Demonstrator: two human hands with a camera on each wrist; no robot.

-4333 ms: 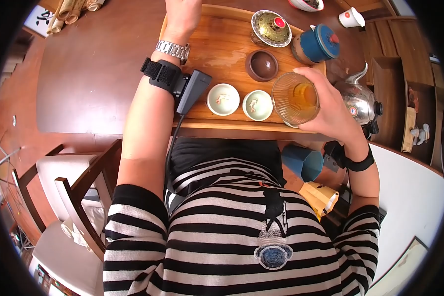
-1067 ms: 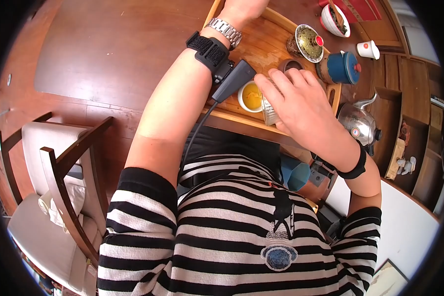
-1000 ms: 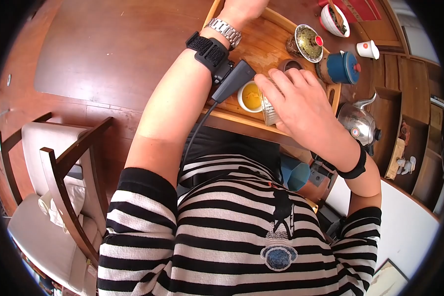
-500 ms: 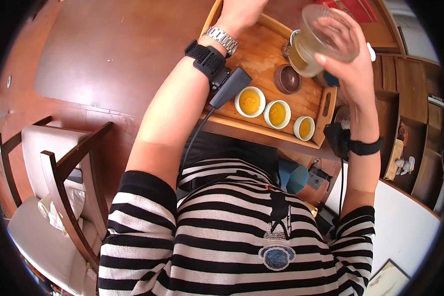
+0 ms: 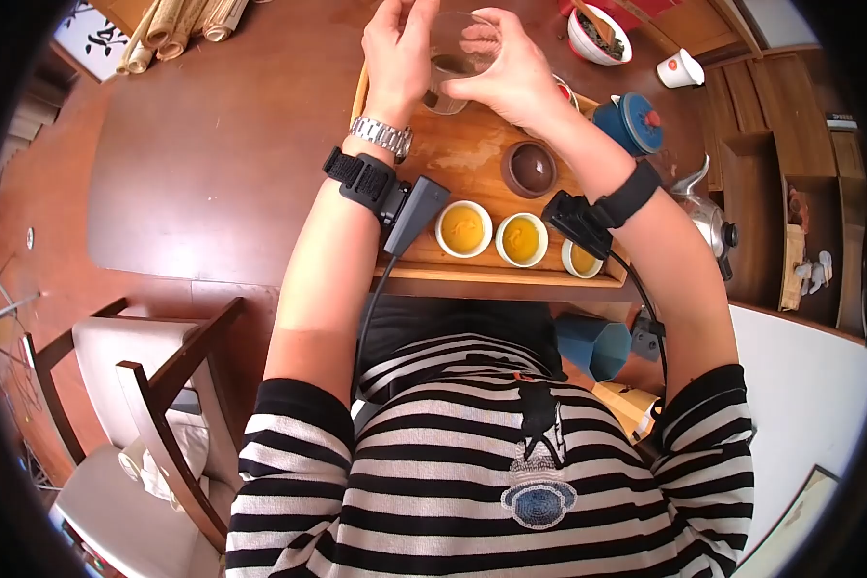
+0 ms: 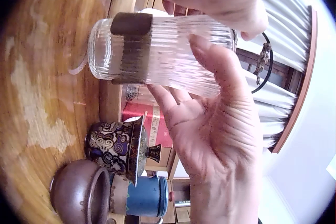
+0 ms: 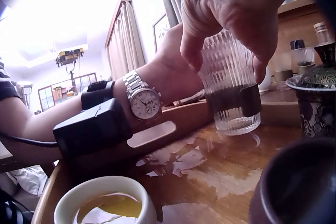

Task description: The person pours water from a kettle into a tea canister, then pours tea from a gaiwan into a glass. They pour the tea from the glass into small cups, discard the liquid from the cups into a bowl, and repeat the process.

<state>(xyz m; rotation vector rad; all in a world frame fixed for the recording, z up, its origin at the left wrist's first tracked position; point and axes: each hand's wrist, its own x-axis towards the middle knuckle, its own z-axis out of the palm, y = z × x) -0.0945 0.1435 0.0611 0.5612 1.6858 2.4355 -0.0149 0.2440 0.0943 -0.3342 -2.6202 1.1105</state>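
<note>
My right hand [image 5: 511,77] grips a ribbed glass [image 7: 231,106] with a dark band around it, thumb on one side and fingers on the other. The glass stands upright close over the far left of the wooden tray [image 5: 491,276], its base right at the wet surface in the right wrist view. My left hand [image 5: 398,63], wearing a steel watch, is alongside the glass with loosely bent fingers, partly hidden. Three small pale cups, left [image 5: 463,229], middle [image 5: 522,241] and right [image 5: 582,258], hold yellow tea along the tray's near side. An empty-looking brown bowl [image 5: 530,170] sits behind them.
A patterned lidded cup [image 6: 118,145] stands on the tray's far side, with a blue canister [image 5: 629,123] beside it. Further right are a metal kettle [image 5: 708,217], a paper cup [image 5: 681,69] and a white bowl of dark leaves [image 5: 597,39]. Bamboo rolls [image 5: 169,29] lie far left.
Tea has gone from the glass into the small cups. My right hand has lifted the glass from the near right and carried it to the far left, beside my left hand.
</note>
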